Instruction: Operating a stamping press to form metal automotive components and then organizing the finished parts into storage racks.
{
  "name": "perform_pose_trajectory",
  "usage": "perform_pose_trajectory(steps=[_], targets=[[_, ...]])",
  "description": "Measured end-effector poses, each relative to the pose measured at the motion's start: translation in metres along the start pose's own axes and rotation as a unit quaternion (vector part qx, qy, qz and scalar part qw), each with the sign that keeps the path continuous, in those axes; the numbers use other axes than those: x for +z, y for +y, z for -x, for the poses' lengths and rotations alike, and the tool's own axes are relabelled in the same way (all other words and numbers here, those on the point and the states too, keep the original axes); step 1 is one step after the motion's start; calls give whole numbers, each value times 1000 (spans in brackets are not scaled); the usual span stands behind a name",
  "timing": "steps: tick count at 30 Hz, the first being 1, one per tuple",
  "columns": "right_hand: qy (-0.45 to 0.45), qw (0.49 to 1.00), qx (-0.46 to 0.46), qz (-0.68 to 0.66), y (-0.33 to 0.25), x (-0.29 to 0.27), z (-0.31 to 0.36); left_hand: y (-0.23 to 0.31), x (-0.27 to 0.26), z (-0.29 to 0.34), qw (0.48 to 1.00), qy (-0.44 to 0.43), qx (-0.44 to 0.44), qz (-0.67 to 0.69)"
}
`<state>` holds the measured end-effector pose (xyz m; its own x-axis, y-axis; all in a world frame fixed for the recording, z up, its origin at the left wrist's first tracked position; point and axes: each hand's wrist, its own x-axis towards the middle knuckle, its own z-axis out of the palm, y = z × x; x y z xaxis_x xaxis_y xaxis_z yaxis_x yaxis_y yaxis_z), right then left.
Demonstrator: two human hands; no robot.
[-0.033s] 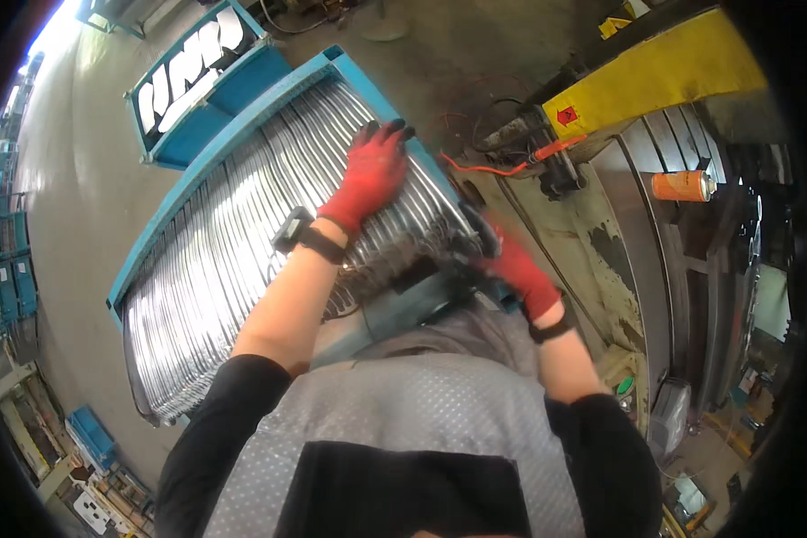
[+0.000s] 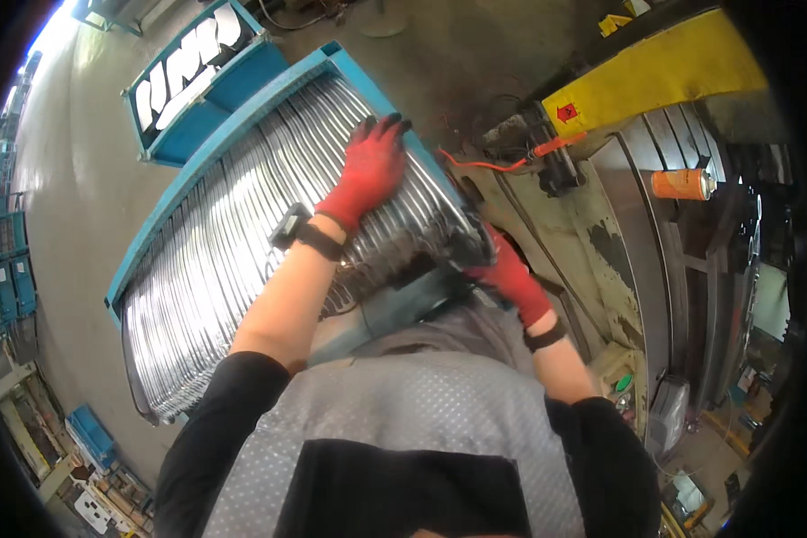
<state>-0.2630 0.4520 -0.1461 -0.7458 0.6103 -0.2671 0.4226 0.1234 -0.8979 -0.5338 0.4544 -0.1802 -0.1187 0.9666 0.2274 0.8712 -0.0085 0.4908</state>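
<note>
Long, shiny metal strips [image 2: 211,211] stand packed side by side in a blue rack [image 2: 354,81]. My left hand [image 2: 372,170], in a red glove with dark fingertips, rests across the strips near the rack's right end. Its fingers are stretched out and slightly apart. At the near end of the outermost strip [image 2: 444,202] is my right hand [image 2: 514,282], also in a red glove. Its fingers close around that end, partly hidden by the strip.
Behind the rack stands a smaller blue bin [image 2: 206,99] holding white-looking parts. To the right are a yellow machine beam [image 2: 655,67], an orange spray can [image 2: 681,186] on a metal surface, and a red-orange cable [image 2: 502,166]. Grey floor [image 2: 81,206] lies to the left.
My right hand has moved slightly left and inward, onto the strip's near end, and is less blurred. My left hand stays on the strips almost unmoved.
</note>
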Motion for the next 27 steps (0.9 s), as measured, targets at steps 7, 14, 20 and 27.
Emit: perform_pose_trajectory(steps=[7, 14, 20, 27], targets=[[224, 967, -108, 57, -5, 18, -13, -5, 7, -1, 1000, 25, 14, -1], [232, 953, -123, 154, -26, 16, -32, 2, -1, 0, 997, 76, 17, 12], [265, 935, -166, 165, -36, 12, -50, 57, -3, 38, 993, 10, -73, -90], [275, 921, -146, 234, -63, 8, -76, 56, -12, 41, 997, 20, -33, -61]])
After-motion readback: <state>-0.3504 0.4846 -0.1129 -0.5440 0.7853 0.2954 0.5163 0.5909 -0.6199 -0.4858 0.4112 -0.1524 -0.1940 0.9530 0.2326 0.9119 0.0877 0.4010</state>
